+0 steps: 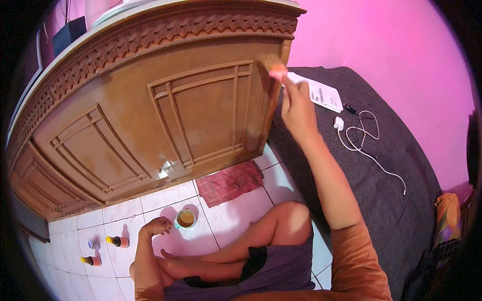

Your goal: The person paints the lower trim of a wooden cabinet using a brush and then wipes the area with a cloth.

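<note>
My right hand (pixel 297 103) is raised and closed on the handle of a paintbrush (pixel 275 68). The brush's blurred bristles are at the upper right corner of a brown wooden panel (pixel 115 150) with raised frame mouldings and a carved top edge. Low on the left, my left hand (pixel 159 226) hangs with loosely bent fingers and holds nothing that I can see. Just beside its fingertips, a cup (pixel 186 217) of brown liquid stands on the white tiles; whether they touch is unclear. Wet-looking patches shine on the lower panel.
A folded red checked cloth (pixel 230 183) lies at the panel's foot. Two small dark bottles with yellow caps (pixel 117 242) lie or stand at the left. On the dark grey mattress (pixel 361 190) at the right are a white box (pixel 321 94) and a charger with white cable (pixel 339 123).
</note>
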The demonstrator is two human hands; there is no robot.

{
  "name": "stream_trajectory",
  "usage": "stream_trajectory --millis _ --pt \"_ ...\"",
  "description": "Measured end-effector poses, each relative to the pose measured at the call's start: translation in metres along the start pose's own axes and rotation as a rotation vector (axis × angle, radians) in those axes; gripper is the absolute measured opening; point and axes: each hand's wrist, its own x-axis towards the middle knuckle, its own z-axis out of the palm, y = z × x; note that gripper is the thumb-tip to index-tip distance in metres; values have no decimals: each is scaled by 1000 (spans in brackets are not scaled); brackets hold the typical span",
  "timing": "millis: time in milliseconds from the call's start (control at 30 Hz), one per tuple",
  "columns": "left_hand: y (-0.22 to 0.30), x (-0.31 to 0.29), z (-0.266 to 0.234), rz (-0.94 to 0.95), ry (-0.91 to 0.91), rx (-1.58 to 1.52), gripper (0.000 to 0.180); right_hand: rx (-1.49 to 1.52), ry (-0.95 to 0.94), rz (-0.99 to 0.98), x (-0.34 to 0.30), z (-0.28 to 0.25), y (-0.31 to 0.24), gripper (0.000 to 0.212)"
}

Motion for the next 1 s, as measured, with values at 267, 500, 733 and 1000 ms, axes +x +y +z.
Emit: stream_trajectory --millis 267,500,733,1000 --pt "5 -4 3 3 33 -5 38 -4 -91 53 -17 47 18 37" --pt "11 -9 2 -38 32 1 37 71 -395 281 -160 117 50 42" --pt "13 -6 4 -33 18 3 37 33 -609 79 -217 161 120 37" --pt "4 -3 4 -35 19 2 35 87 -492 244 -108 101 51 33"
